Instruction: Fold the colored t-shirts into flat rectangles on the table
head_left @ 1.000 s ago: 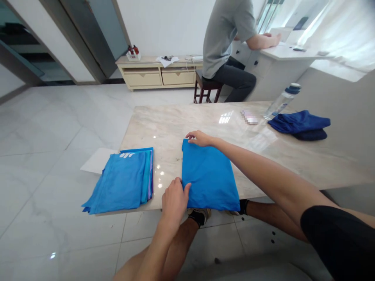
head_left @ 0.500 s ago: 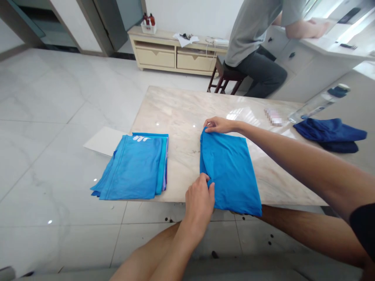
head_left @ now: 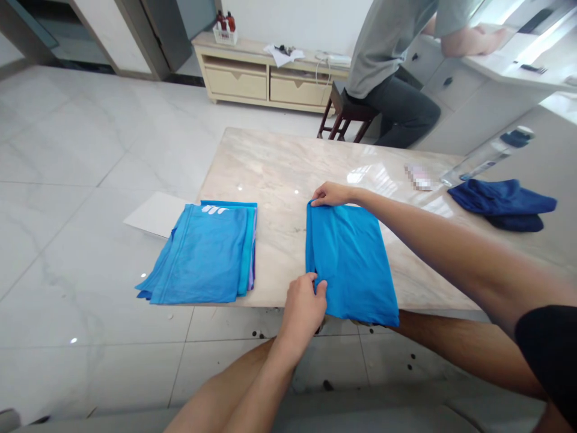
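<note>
A bright blue folded garment (head_left: 356, 264) lies flat on the marble table, its near edge hanging slightly over the front. My right hand (head_left: 333, 194) pinches its far left corner. At the near end of that same left edge, my left hand (head_left: 306, 304) grips the cloth between thumb and fingers. Whether it is a shirt or shorts cannot be made out. Left of it, a stack of folded blue garments (head_left: 205, 258) rests at the table's left end, with a white print on top and a purple layer showing at the side.
Right on the marble table (head_left: 274, 162) are a crumpled navy cloth (head_left: 500, 201), a clear bottle (head_left: 487, 156) and a small blurred pink item (head_left: 418, 177). A white board (head_left: 155, 213) juts out behind the stack. Beyond, a person (head_left: 387, 60) sits on a dark stool (head_left: 347, 111).
The view has shifted slightly. My right hand still pinches the far corner, and the garment's left edge now looks straighter and flatter. My left hand stays at the near edge.
</note>
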Demonstrator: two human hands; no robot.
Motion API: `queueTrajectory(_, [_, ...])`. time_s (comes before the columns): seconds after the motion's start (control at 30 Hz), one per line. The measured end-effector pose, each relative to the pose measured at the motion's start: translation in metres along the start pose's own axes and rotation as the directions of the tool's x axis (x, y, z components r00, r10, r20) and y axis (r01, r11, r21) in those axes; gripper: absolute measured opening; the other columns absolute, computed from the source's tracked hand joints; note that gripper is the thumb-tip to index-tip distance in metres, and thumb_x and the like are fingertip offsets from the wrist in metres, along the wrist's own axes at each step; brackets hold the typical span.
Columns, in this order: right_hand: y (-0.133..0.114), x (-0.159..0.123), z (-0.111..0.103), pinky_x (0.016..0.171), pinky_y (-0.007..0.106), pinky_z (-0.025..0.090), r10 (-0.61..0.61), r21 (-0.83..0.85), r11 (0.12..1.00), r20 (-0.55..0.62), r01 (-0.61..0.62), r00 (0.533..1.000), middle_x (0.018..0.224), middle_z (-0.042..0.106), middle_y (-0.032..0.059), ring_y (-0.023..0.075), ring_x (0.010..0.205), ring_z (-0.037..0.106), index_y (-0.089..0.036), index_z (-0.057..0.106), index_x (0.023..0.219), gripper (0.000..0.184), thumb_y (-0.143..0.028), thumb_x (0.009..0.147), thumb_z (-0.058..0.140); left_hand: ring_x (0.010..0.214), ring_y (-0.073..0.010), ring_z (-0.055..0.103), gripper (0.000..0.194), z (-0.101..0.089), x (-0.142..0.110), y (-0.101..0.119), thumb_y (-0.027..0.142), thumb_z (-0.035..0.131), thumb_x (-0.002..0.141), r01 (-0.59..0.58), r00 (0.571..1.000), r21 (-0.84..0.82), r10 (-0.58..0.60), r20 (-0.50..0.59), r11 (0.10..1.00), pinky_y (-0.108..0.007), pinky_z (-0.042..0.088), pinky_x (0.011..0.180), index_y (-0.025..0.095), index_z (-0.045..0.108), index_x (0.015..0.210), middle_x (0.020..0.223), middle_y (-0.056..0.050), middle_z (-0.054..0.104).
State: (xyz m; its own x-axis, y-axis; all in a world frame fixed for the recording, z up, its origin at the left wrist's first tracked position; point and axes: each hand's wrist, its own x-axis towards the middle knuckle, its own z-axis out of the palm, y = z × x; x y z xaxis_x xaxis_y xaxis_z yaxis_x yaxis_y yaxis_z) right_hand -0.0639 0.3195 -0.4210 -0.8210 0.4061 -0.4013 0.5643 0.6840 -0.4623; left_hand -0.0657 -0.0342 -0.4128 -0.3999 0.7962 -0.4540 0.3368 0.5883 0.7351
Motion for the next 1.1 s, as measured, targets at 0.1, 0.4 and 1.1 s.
queueTrajectory(0.1, [-0.003,-0.005,0.016,0.089,0.034,0.056,-0.043,-0.119,0.993,-0.190,0.021,0.981,0.103,0.083,0.0096,0.0264,0.096,0.075,-0.018,0.084,0.109,0.024,-0.037,0.096,0.079,0.117,-0.0339,0.078,0.035,-0.011,-0.002,0.002,0.034,0.058,0.111,0.039,0.999,0.205,-0.035,-0.023,0.978,-0.039,0.058,0.095,0.016,0.080,0.131,0.124,-0.018,0.083])
queueTrajectory(0.4, [-0.013,-0.026,0.011,0.112,0.050,0.045,-0.566,-0.389,0.768,-0.039,0.509,0.823,0.134,0.069,0.0137,0.0344,0.125,0.056,-0.027,0.085,0.119,0.027,-0.028,0.105,0.061,0.106,-0.0337,0.080,0.055,-0.023,-0.010,0.020,0.041,0.032,0.118,0.079,0.996,0.565,-0.093,-0.004,0.821,-0.038,0.057,0.083,0.016,0.081,0.114,0.111,-0.020,0.082])
queueTrajectory(1.1, [-0.016,-0.004,0.071,0.136,0.061,0.021,-0.149,-0.221,0.973,-0.355,0.072,0.923,0.181,0.037,0.0190,0.0377,0.167,0.032,-0.013,0.049,0.167,0.061,-0.046,0.116,0.039,0.091,-0.0342,0.080,0.044,-0.047,-0.027,0.002,0.048,0.051,0.114,0.063,0.997,0.699,-0.075,-0.014,0.713,-0.038,0.054,0.069,0.019,0.080,0.097,0.096,-0.015,0.080])
